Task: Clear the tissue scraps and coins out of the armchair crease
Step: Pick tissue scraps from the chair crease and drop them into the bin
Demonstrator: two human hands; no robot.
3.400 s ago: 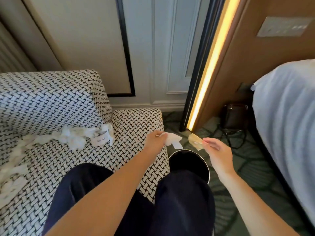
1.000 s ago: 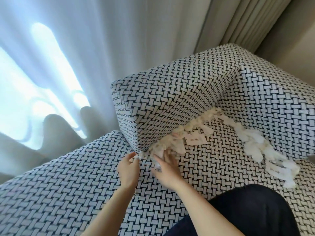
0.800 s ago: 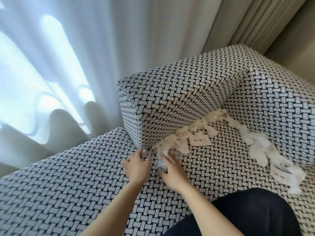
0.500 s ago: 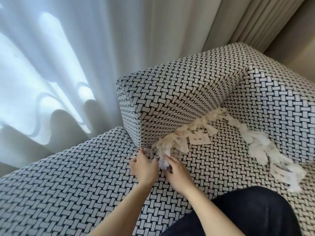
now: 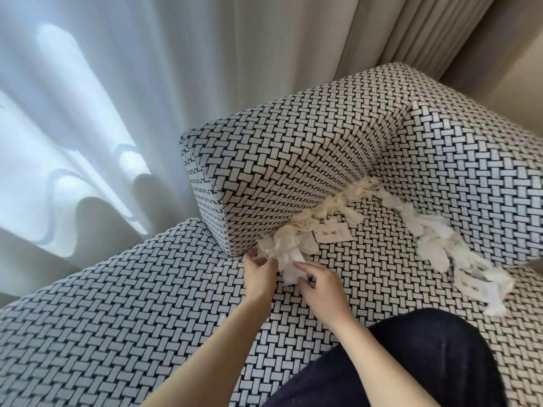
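Fingers [image 5: 309, 267] of the right hand [image 5: 323, 289] and of the left hand [image 5: 260, 276] are curled onto a clump of tissue scraps [image 5: 289, 258] at the front end of the armchair crease [image 5: 238, 255], where armrest [image 5: 279, 177] meets seat cushion [image 5: 117, 318]. More scraps [image 5: 432, 239] are strung along the crease past the back corner; no coins can be made out. The clump is best drawn out whole, so that shreds are not torn off or pushed deeper.

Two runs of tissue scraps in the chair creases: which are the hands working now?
The cream run of tissue scraps under the woven armrest: right hand pinches its front-end wad, left hand alongside. The whiter run by the backrest lies untouched.
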